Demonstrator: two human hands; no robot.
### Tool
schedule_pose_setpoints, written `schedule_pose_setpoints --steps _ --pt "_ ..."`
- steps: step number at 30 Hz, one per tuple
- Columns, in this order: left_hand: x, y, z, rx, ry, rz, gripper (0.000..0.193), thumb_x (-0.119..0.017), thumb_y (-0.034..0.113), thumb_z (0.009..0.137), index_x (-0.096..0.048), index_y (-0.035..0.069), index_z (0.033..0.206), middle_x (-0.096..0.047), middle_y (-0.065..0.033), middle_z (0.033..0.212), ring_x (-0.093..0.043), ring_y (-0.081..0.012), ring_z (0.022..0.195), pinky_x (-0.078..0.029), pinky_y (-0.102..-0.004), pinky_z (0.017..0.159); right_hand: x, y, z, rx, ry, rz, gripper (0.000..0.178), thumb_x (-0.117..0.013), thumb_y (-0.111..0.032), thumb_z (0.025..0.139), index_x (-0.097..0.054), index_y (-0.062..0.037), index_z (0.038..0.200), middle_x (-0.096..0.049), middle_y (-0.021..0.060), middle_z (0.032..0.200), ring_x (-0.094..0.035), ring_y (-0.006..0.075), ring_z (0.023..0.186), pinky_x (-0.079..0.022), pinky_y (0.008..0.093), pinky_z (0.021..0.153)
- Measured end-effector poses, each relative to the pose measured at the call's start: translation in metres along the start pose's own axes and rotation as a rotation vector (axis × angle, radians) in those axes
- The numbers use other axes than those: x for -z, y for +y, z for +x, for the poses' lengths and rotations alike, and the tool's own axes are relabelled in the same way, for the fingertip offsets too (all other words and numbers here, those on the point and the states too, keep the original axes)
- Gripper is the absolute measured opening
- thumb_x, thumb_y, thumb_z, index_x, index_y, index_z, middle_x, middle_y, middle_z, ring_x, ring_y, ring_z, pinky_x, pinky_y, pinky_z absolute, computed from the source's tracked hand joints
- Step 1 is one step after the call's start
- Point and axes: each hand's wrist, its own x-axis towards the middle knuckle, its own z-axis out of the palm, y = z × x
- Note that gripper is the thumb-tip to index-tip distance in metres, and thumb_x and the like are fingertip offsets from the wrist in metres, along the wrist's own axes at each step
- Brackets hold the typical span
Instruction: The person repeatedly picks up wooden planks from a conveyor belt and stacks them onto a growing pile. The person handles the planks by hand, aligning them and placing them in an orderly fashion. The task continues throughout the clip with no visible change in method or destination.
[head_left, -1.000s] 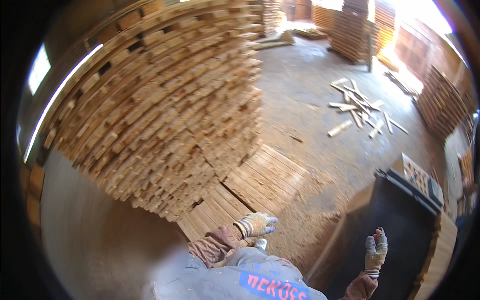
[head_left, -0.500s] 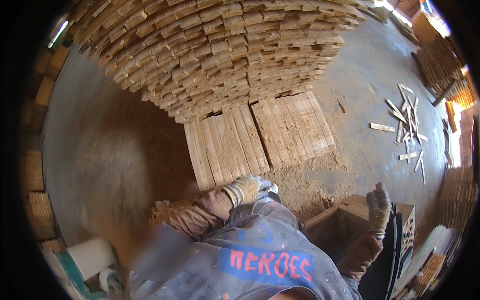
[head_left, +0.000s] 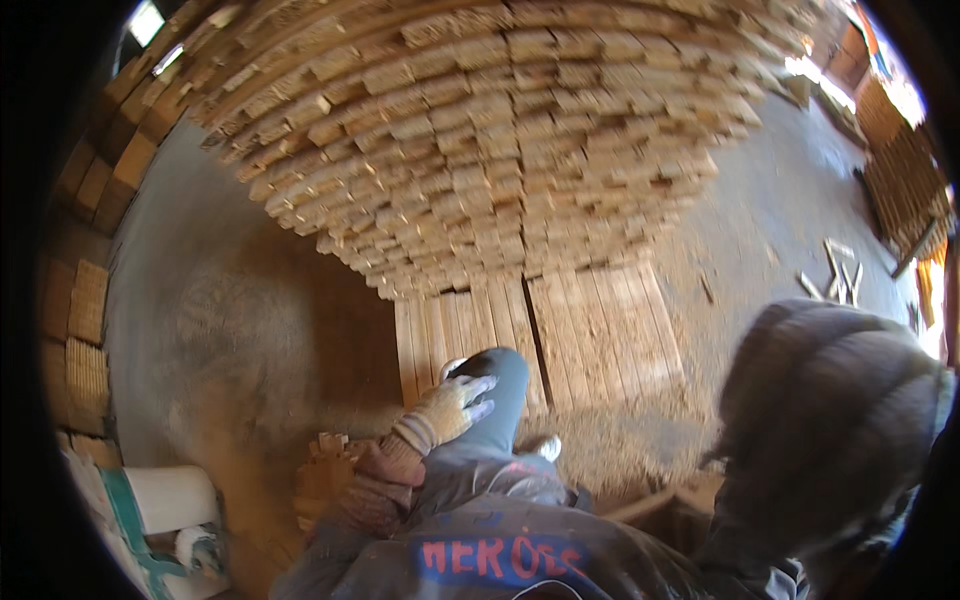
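Observation:
My left hand (head_left: 447,411), in a pale knitted work glove, rests on my raised leg (head_left: 500,400) near the knee. Its fingers are stretched out and apart, holding nothing. In front of the leg lies a layer of wooden boards (head_left: 600,335), dusted with sawdust. A tall stack of rough planks (head_left: 480,170) rises from the far side of that layer. My right hand does not show. On the right, a large dark grey cloth shape (head_left: 830,430), smeared by motion and close to the camera, covers that area; I cannot tell exactly what it is.
Sawdust (head_left: 620,440) covers the floor before the boards. A wooden box edge (head_left: 665,500) shows beside me at lower right. At lower left stand a white and green machine (head_left: 165,500) and a small wood pile (head_left: 325,475). Loose offcuts (head_left: 840,275) lie at far right.
My left hand has shifted left onto the leg, which has come up into view. My right hand, earlier raised over the box, is gone from sight. A dark cloth shape now fills the right.

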Motion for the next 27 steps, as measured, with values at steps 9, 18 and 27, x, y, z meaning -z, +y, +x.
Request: schedule_pose_setpoints --steps 9,18,27 --pt "0.268 -0.051 -0.01 -0.053 0.804 -0.305 0.025 -0.072 0.006 0.092 -0.073 0.001 0.116 -0.073 -0.0144 0.118 -0.069 -0.024 0.11 -0.054 -0.0341 0.096 0.04 0.02 0.211 0.267 -0.629 -0.972 0.028 -0.081 -0.026 0.075 -0.069 -0.0038 0.086 -0.067 0.0098 0.086 -0.065 0.0214 0.08 -0.053 0.0314 0.068" --pt "0.646 -0.005 -0.096 -0.399 1.379 0.066 0.035 -0.052 0.014 0.106 -0.062 0.002 0.138 -0.058 -0.0141 0.144 -0.061 -0.0204 0.117 -0.046 -0.0314 0.104 -0.043 -0.044 0.393 0.788 0.235 -2.135 0.034 -0.084 -0.015 0.065 -0.07 0.0009 0.091 -0.068 0.012 0.096 -0.063 0.0194 0.083 -0.05 0.0303 0.074" --pt "0.866 -0.092 0.047 0.211 0.647 -0.246 0.041 -0.063 0.036 0.102 -0.064 0.006 0.129 -0.066 0.0012 0.119 -0.056 -0.0102 0.1 -0.049 -0.0316 0.09 -0.065 -0.159 0.367 0.329 0.66 -2.318 0.049 -0.079 0.0 0.074 -0.067 -0.0002 0.122 -0.067 0.0075 0.117 -0.061 0.0198 0.103 -0.049 0.0364 0.095"
